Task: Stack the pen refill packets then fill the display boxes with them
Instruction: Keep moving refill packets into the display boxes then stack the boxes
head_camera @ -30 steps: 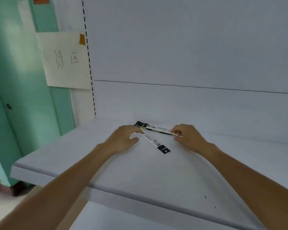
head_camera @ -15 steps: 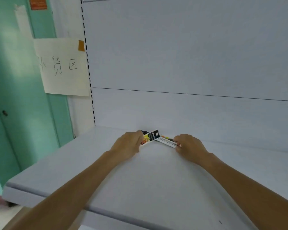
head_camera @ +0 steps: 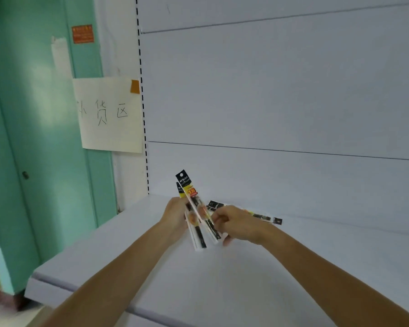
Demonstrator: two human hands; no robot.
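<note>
Pen refill packets [head_camera: 191, 192] raised off shelf [head_camera: 222, 279]
Left hand [head_camera: 175, 217] and right hand [head_camera: 237, 224], fingers curled round them, now hold two fanned above it; third packet [head_camera: 266, 217] lies flat behind, not yet stacked.

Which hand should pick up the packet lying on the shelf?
Probably the right hand: it sits just in front of that packet, while the left hand grips the raised packets around their middle and could hold them alone.
</note>
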